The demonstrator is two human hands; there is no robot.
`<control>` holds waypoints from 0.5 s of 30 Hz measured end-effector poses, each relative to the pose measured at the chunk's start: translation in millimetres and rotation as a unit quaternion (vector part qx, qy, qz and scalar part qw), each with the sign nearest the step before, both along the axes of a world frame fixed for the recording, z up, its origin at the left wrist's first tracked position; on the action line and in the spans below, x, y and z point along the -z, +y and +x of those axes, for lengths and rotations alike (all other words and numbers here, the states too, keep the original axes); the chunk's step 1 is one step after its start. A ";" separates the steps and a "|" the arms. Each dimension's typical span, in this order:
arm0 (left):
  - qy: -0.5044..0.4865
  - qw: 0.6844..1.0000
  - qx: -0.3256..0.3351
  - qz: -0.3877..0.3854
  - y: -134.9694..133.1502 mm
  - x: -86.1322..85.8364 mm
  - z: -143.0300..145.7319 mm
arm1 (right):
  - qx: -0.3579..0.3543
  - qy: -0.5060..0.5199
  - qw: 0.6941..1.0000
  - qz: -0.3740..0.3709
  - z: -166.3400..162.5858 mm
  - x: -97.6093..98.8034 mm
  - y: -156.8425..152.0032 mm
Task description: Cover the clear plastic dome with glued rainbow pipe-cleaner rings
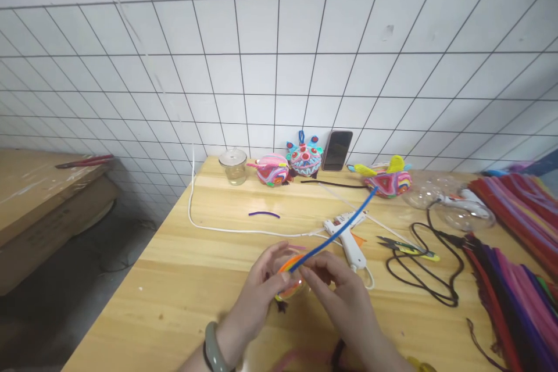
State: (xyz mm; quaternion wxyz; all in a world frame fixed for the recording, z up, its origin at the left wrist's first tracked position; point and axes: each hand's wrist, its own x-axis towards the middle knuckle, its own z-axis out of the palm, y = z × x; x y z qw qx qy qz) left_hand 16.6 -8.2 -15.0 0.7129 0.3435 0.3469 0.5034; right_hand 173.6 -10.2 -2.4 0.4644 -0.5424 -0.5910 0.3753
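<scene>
My left hand (pixel 267 279) is closed around a small clear ball (pixel 295 289) partly covered with orange and other coloured strips. My right hand (pixel 335 285) pinches a blue pipe cleaner (pixel 337 233) at its lower end, against the orange strip on the ball. The pipe cleaner's free length slants up to the right, over a white hot glue gun (pixel 350 239). Much of the ball is hidden by my fingers. A short purple pipe cleaner piece (pixel 264 213) lies beyond my left hand.
Finished colourful ornaments (pixel 305 158) stand near the tiled wall, with a phone (pixel 337 150) and a lidded glass jar (pixel 233 165). To the right lie yellow-handled snips (pixel 408 248), a black cord (pixel 418 279), clear plastic balls (pixel 466 214) and bundled pipe cleaners (pixel 517 302).
</scene>
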 end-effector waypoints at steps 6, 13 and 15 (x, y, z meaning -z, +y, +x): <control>0.012 0.999 -0.038 -0.008 1.1 -0.8 -0.5 | -0.024 0.016 0.999 -0.046 -2.9 -7.3 -1.2; -0.143 0.977 -0.107 -0.117 14.5 -7.3 -13.4 | -0.278 -0.218 0.929 -0.111 28.7 -12.3 -30.7; -0.185 0.967 -0.103 -0.140 18.4 -9.5 -17.5 | -0.222 -0.272 0.932 -0.089 45.7 -6.4 -30.1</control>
